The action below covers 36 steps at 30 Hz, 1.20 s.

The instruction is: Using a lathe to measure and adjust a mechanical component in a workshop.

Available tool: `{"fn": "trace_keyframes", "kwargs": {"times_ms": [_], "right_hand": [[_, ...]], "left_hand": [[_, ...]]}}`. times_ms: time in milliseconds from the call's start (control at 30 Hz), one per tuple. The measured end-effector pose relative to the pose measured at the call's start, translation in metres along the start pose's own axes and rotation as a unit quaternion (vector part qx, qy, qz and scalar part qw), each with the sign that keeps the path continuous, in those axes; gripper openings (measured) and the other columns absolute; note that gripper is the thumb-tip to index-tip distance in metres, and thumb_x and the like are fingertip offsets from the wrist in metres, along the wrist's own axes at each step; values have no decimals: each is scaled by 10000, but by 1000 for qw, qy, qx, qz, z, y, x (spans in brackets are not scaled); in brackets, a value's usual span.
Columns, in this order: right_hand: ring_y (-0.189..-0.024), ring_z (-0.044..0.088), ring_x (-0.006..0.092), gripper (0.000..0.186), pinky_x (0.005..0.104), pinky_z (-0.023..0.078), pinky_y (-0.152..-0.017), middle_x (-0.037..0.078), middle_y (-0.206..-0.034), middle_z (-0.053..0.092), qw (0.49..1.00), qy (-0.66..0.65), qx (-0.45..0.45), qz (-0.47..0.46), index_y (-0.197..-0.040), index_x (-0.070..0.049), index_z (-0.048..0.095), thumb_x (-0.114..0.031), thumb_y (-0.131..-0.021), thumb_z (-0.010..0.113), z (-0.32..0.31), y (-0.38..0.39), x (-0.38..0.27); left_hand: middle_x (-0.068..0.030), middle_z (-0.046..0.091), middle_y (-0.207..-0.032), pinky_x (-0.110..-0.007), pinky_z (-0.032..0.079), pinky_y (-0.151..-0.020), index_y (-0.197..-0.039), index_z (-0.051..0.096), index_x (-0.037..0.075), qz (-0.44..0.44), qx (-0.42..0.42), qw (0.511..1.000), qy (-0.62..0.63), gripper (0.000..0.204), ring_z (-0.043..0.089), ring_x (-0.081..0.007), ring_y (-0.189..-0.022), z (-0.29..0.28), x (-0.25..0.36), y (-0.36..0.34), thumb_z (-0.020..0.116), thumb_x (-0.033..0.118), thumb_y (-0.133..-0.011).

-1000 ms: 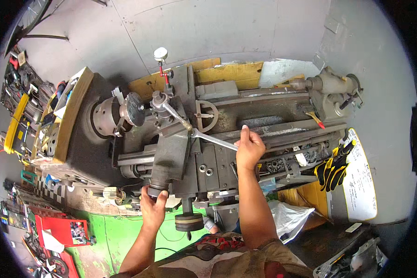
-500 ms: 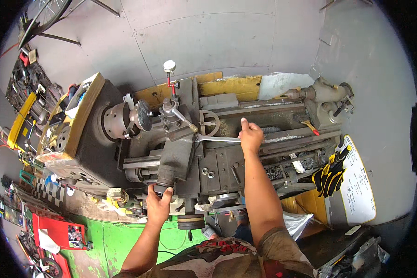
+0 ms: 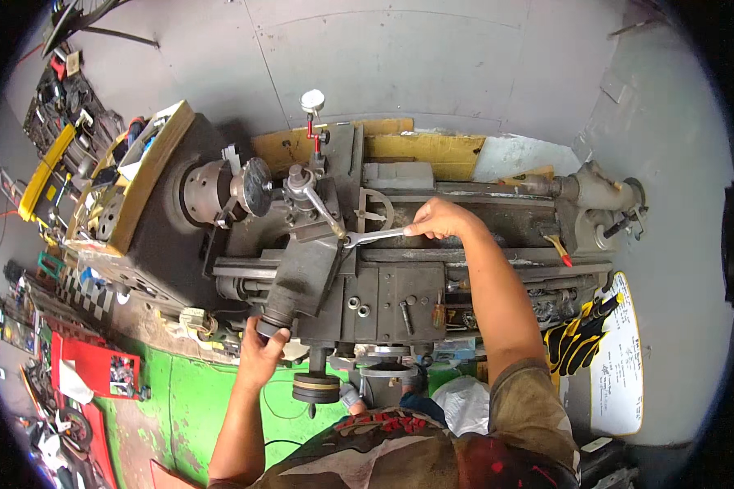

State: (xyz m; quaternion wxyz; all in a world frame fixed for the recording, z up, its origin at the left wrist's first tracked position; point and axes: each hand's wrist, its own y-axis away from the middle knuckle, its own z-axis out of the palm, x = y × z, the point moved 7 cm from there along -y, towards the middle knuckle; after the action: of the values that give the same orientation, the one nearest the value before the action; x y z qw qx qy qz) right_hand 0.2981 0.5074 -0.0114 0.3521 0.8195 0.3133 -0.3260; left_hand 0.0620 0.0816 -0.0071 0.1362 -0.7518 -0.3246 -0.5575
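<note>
My left hand (image 3: 263, 352) is wrapped round the knob end of the lathe's compound slide (image 3: 294, 281), which lies at an angle across the carriage. In my right hand (image 3: 442, 218) is the end of a long silver wrench (image 3: 378, 235). Its other end sits at the base of the slide, just right of the tool post (image 3: 303, 189). The tool post has a lever handle slanting down to the right. Left of it is the chuck (image 3: 208, 194) with a round disc (image 3: 256, 187) clamped in it. A dial gauge (image 3: 312, 101) on a red holder stands behind.
The tailstock (image 3: 603, 196) is at the bed's right end, with a brush (image 3: 559, 248) near it. Black and yellow gloves (image 3: 577, 342) hang by a white board (image 3: 618, 367). A wooden tray (image 3: 159, 175) tops the headstock. Two nuts and a bolt (image 3: 406, 318) lie on the carriage.
My right hand has swung the wrench's free end away from me, so the wrench now tilts upward to the right. My left hand stays on the slide's knob. The view has shifted slightly.
</note>
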Motion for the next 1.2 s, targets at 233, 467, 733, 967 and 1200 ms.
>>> {"fn": "trace_keyframes", "kwargs": {"times_ms": [233, 467, 733, 967, 1200], "right_hand": [[-599, 537, 97, 353, 305, 412, -572, 0, -631, 619, 996, 6, 41, -85, -865, -41, 799, -380, -826, 893, -14, -25, -1], [-605, 565, 117, 354, 324, 449, -580, 33, -638, 636, 989, 6, 50, -138, -861, -19, 778, -363, -866, 861, -40, -6, 18], [-702, 656, 150, 294, 342, 507, -655, 77, -784, 734, 954, -68, 253, -142, -938, -32, 758, -282, -839, 877, -106, -15, 70], [-795, 721, 317, 240, 411, 543, -748, 167, -890, 742, 957, 43, 261, -123, -955, -51, 767, -248, -831, 828, -130, -85, 65], [-1013, 659, 360, 310, 429, 524, -891, 159, -1022, 675, 945, 88, 268, -164, -1053, 0, 766, -144, -797, 865, -140, -114, 79]], "left_hand": [[-173, 664, -1159, -356, 544, -884, -1452, 452, -50, 13, 19, 998, -64, 765, 658, -231, -1019, -3, 26, 6, 822, 304, -884], [-197, 660, -1164, -373, 539, -915, -1410, 485, -46, 47, 110, 969, -214, 735, 640, -253, -1070, 11, 56, 20, 854, 247, -846], [-263, 637, -1237, -449, 511, -991, -1403, 489, -32, 14, 160, 962, -221, 743, 654, -380, -1124, 25, 65, 19, 870, 225, -819], [-251, 649, -1198, -463, 524, -960, -1375, 530, -13, -11, 171, 939, -299, 736, 661, -403, -1086, 23, 76, 21, 886, 267, -796], [-234, 675, -1167, -474, 536, -922, -1335, 566, -1, -83, 153, 922, -346, 775, 677, -417, -1058, 25, 80, 11, 931, 266, -706]]}}
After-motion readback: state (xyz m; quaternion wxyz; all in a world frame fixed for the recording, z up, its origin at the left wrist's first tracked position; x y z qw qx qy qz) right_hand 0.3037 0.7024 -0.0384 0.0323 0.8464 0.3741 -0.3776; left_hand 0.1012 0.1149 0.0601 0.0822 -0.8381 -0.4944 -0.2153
